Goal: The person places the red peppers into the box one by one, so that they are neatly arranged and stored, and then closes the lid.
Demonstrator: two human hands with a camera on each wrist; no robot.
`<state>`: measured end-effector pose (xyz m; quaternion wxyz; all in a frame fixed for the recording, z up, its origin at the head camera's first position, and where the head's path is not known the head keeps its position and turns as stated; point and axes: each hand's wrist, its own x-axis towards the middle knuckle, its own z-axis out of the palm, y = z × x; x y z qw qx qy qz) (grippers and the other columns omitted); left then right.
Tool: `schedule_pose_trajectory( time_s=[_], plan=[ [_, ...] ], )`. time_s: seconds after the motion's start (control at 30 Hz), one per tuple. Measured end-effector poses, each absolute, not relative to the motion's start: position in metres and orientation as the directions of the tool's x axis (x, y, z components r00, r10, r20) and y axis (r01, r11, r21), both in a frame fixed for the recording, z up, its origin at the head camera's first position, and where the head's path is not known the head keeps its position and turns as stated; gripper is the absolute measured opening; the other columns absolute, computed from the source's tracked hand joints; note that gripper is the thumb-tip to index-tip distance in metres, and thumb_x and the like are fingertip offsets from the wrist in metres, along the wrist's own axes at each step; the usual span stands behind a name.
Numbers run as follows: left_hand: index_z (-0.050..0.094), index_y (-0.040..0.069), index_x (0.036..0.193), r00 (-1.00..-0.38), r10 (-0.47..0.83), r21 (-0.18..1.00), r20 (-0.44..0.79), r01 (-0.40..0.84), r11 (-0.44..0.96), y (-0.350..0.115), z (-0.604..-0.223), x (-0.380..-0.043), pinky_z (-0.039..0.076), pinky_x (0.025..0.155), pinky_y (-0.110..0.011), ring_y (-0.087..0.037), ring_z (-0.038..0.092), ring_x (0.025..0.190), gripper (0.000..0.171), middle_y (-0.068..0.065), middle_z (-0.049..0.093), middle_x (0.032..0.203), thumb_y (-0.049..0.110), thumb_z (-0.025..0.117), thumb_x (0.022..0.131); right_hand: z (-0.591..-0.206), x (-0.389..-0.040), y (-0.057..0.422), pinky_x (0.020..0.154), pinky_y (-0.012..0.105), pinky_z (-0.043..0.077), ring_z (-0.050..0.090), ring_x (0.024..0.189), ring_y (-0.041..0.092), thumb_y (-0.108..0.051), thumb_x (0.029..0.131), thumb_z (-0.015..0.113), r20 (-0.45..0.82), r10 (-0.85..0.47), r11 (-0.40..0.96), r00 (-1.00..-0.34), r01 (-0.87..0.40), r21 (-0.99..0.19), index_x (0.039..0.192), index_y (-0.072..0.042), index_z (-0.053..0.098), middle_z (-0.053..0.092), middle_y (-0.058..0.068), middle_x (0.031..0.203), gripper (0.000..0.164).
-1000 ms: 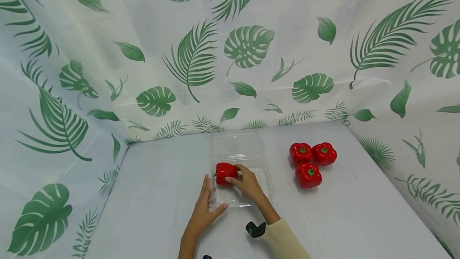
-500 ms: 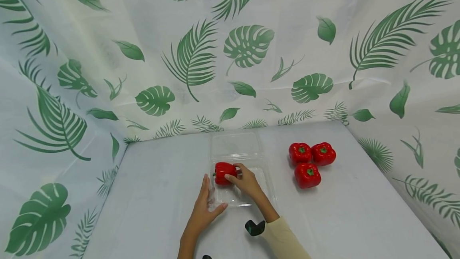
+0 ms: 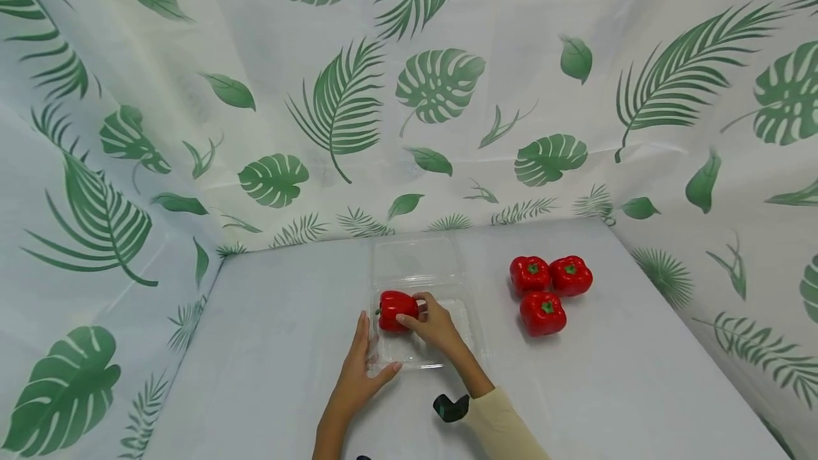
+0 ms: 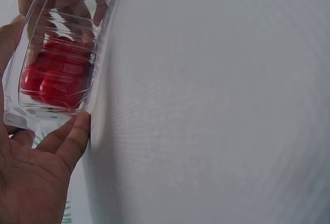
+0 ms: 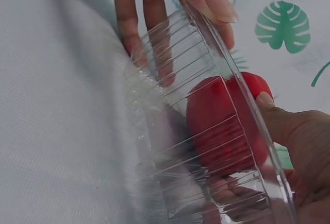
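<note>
Left of the clear box point(image 3: 415, 356), the left hand point(image 3: 359, 371) lies along the box's left wall, its long fingers nearly straight and close together. The thumb is spread wide from them, angled toward the box's front left corner. The left wrist view shows fingertips touching the outside of the box; nothing is gripped in this hand.

The box sits on the white bench point(image 3: 275, 318) with its lid point(image 3: 417, 259) folded back behind it, lying flat. In the box's left part is a red pepper point(image 3: 395, 311), tipped on its side, with its green stem toward the left wall. Its upper part rises above the box's rim. Whether it rests on the box's floor is hard to tell.

Over the middle of the box, the right hand point(image 3: 437, 325) holds that pepper by its right end: the thumb presses on the near side and the fingers curl round the far side, the gap between them filled by the pepper. A beige sleeve point(image 3: 505, 424) and a black device point(image 3: 451, 408) at the wrist are in front of the box, toward its right.

Well to the right of the box, three more red peppers point(image 3: 542, 313) stand in a cluster, stems up.
</note>
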<state>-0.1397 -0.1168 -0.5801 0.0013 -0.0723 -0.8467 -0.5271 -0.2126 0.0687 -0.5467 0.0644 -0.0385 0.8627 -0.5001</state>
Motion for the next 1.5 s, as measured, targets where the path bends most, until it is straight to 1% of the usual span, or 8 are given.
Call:
schedule_pose_trajectory(
  time_s=[0.1, 0.27, 0.47, 0.57, 0.8, 1.1, 1.27, 1.5],
  plan=[
    [0.008, 0.02, 0.159, -0.99, 0.121, 0.897, 0.068, 0.113, 0.428, -0.117, -0.581, -0.139, 0.049, 0.1, -0.045, -0.037, 0.038, 0.141, 0.107, -0.005, 0.012, 0.165, 0.041, 0.078, 0.081, -0.547, -0.211, 0.068, 0.083, 0.048, 0.061, 0.066, 0.103, 0.035, -0.038, 0.086, 0.074, -0.077, -0.127, 0.494, -0.989, 0.004, -0.869, 0.134, -0.002, 0.049, 0.063, 0.025, 0.121, 0.065],
    [0.008, 0.019, 0.159, -0.99, 0.127, 0.9, 0.067, 0.115, 0.421, -0.119, -0.581, -0.139, 0.05, 0.099, -0.045, -0.039, 0.039, 0.14, 0.105, -0.007, 0.012, 0.165, 0.037, 0.078, 0.082, -0.546, -0.209, 0.067, 0.083, 0.049, 0.061, 0.067, 0.101, 0.037, -0.036, 0.086, 0.073, -0.058, -0.123, 0.487, -0.991, -0.009, -0.873, 0.132, 0.0, 0.049, 0.064, 0.026, 0.12, 0.064],
    [0.009, 0.018, 0.159, -0.99, 0.122, 0.898, 0.066, 0.112, 0.426, -0.121, -0.58, -0.139, 0.049, 0.1, -0.047, -0.038, 0.032, 0.144, 0.106, -0.007, 0.012, 0.165, 0.038, 0.078, 0.081, -0.547, -0.21, 0.061, 0.079, 0.042, 0.062, 0.067, 0.092, 0.028, -0.034, 0.086, 0.075, -0.038, -0.104, 0.483, -0.994, -0.017, -0.876, 0.13, 0.001, 0.049, 0.065, 0.024, 0.115, 0.062],
    [0.009, 0.019, 0.159, -0.991, 0.12, 0.894, 0.063, 0.11, 0.434, -0.121, -0.58, -0.139, 0.049, 0.101, -0.046, -0.037, 0.031, 0.145, 0.106, -0.005, 0.012, 0.165, 0.038, 0.078, 0.081, -0.547, -0.21, 0.06, 0.077, 0.04, 0.062, 0.065, 0.09, 0.025, -0.033, 0.085, 0.075, -0.034, -0.1, 0.482, -0.994, -0.018, -0.876, 0.13, 0.002, 0.049, 0.066, 0.023, 0.114, 0.062],
    [0.008, 0.021, 0.159, -0.991, 0.125, 0.897, 0.056, 0.104, 0.429, -0.121, -0.578, -0.141, 0.05, 0.099, -0.045, -0.038, 0.038, 0.142, 0.106, -0.005, 0.012, 0.165, 0.041, 0.078, 0.081, -0.543, -0.211, 0.06, 0.078, 0.04, 0.062, 0.064, 0.089, 0.026, -0.033, 0.086, 0.075, -0.028, -0.107, 0.489, -0.994, -0.028, -0.872, 0.131, 0.001, 0.048, 0.066, 0.023, 0.114, 0.063],
    [0.008, 0.021, 0.159, -0.99, 0.128, 0.901, 0.056, 0.105, 0.421, -0.121, -0.577, -0.142, 0.05, 0.099, -0.044, -0.038, 0.039, 0.141, 0.106, -0.005, 0.011, 0.165, 0.042, 0.077, 0.081, -0.548, -0.213, 0.061, 0.073, 0.037, 0.061, 0.063, 0.087, 0.023, -0.04, 0.086, 0.074, 0.029, -0.129, 0.516, -0.991, -0.092, -0.852, 0.133, 0.004, 0.048, 0.065, 0.024, 0.112, 0.07],
    [0.009, 0.021, 0.159, -0.989, 0.135, 0.905, 0.054, 0.105, 0.413, -0.12, -0.578, -0.141, 0.049, 0.1, -0.044, -0.038, 0.04, 0.14, 0.105, -0.005, 0.01, 0.165, 0.041, 0.077, 0.081, -0.545, -0.209, 0.061, 0.077, 0.039, 0.06, 0.061, 0.09, 0.024, -0.036, 0.083, 0.077, -0.009, -0.107, 0.544, -0.994, -0.051, -0.838, 0.137, 0.002, 0.046, 0.064, 0.022, 0.116, 0.073],
    [0.009, 0.019, 0.159, -0.99, 0.134, 0.901, 0.053, 0.105, 0.42, -0.12, -0.577, -0.14, 0.049, 0.1, -0.044, -0.039, 0.041, 0.139, 0.106, -0.007, 0.012, 0.165, 0.043, 0.077, 0.081, -0.533, -0.2, 0.068, 0.077, 0.045, 0.062, 0.064, 0.096, 0.032, -0.032, 0.083, 0.077, 0.01, -0.057, 0.621, -0.998, -0.043, -0.782, 0.139, -0.001, 0.046, 0.061, 0.024, 0.121, 0.071]
  ],
)
